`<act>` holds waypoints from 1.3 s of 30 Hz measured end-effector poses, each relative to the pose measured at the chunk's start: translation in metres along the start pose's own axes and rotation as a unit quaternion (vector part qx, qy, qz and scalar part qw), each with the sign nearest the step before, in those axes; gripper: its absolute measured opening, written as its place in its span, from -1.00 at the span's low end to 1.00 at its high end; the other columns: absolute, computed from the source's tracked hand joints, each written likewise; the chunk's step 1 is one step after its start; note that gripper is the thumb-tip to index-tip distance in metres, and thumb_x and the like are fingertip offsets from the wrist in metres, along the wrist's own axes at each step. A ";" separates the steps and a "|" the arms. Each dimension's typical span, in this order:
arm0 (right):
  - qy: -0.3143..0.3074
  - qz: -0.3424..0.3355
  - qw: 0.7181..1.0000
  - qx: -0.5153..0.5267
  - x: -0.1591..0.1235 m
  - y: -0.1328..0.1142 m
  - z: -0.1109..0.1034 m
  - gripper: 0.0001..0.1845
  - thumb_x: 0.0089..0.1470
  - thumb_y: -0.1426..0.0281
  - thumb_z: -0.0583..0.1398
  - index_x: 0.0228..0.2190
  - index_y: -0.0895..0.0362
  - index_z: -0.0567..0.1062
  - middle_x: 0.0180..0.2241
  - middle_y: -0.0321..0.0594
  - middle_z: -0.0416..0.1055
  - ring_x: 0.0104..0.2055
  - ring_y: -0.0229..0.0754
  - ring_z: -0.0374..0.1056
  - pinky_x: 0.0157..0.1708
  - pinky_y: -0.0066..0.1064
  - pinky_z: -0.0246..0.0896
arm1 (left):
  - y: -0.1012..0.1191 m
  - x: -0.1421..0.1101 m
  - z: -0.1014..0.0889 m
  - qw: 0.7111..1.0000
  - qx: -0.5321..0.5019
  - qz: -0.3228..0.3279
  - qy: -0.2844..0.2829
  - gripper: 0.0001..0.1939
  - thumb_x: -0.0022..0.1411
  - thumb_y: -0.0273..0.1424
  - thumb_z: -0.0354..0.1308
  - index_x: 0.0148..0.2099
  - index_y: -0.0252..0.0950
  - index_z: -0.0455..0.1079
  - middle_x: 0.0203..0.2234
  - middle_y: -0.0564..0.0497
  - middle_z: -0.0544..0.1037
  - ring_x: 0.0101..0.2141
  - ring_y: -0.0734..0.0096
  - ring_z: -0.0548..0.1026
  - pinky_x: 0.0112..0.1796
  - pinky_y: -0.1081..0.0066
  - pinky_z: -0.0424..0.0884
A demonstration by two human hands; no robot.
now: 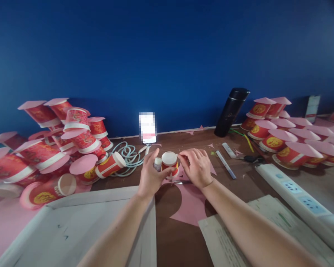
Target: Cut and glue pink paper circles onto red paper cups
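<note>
In the middle of the table a red and yellow paper cup point(169, 158) stands with its white round end up. My left hand point(153, 172) is closed around its near left side, thumb across the front. A small white-capped container point(157, 163) shows between that hand and the cup. At the cup's right side my right hand point(197, 166) has its fingers pinched together close to the rim; whatever they hold is too small to make out. Beneath both hands lies a cut piece of pink paper point(189, 205), with a thin shiny metal object point(181, 182) on it.
Red cups with pink paper discs point(80, 139) are heaped at left; more cups point(284, 139) stand at right. A black flask point(231, 113), a lit phone point(148, 128), a coiled cable point(128, 155), a pen point(226, 165) and a power strip point(295, 200) surround the work area.
</note>
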State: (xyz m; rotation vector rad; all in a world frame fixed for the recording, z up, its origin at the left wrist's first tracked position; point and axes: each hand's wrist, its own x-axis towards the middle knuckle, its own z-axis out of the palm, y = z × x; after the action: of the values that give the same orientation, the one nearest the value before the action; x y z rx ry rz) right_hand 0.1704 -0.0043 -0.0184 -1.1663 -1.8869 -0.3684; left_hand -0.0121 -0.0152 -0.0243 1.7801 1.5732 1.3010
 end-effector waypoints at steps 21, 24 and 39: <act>-0.029 -0.078 0.996 -0.044 -0.003 0.004 -0.013 -0.87 0.13 0.44 0.18 -0.39 0.02 0.53 -0.36 -0.33 0.55 -0.30 -0.19 0.33 0.00 -0.24 0.02 | 0.004 0.000 0.005 0.994 -0.090 -0.029 -0.056 -0.50 0.00 -0.25 0.34 0.02 -0.22 0.42 -0.16 -0.02 0.59 -0.17 0.24 0.53 -0.11 0.28 0.41; -0.033 -0.082 0.995 -0.048 -0.003 0.003 -0.015 -0.85 0.14 0.45 0.17 -0.40 0.01 0.53 -0.37 -0.34 0.55 -0.30 -0.20 0.33 0.02 -0.23 0.01 | 0.004 -0.001 0.006 0.995 -0.085 -0.016 -0.056 -0.51 0.01 -0.24 0.33 0.02 -0.21 0.42 -0.16 -0.02 0.58 -0.17 0.25 0.53 -0.11 0.29 0.41; 0.009 -0.048 0.998 -0.036 -0.006 -0.003 -0.017 -0.96 0.13 0.40 0.22 -0.34 0.05 0.50 -0.38 -0.32 0.53 -0.29 -0.19 0.36 0.01 -0.22 0.05 | 0.012 -0.011 0.003 0.992 0.099 0.069 0.023 -0.54 0.05 -0.13 0.31 -0.04 -0.19 0.35 -0.18 -0.01 0.53 -0.17 0.26 0.50 -0.21 0.32 0.39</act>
State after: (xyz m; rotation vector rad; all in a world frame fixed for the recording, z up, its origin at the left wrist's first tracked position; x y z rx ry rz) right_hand 0.1775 -0.0201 -0.0132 -1.1193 -1.9323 -0.5021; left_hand -0.0024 -0.0280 -0.0197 2.0249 1.6807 1.2933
